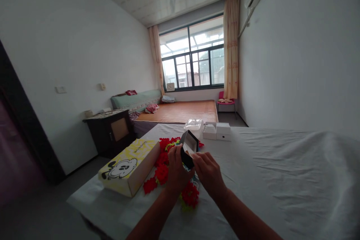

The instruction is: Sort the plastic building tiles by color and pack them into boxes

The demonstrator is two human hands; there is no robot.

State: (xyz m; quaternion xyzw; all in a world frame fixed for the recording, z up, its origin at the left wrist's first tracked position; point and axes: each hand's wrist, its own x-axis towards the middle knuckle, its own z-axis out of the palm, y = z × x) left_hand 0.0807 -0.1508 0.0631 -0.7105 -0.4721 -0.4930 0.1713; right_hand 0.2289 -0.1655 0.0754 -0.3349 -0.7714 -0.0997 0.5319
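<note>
A small black box [190,143] with a pale inside is tilted up in front of me, its opening in view. My left hand [179,170] is wrapped round its left side and base. On the near right edge of the box, the fingers of my right hand [208,171] are pinched together; whether they grip the wall or a flap is hard to see. Beneath both hands lie red crocheted-looking flowers [162,173] with yellow-green bits, partly hidden by my hands and the box.
To the left lies a yellow and white cartoon-dog box [132,165]. Behind the flowers are a clear plastic container [194,124] and white boxes [223,131]. A white cloth [253,180] covers the table. Farther off stand a bed [185,109] and a dark cabinet [109,131].
</note>
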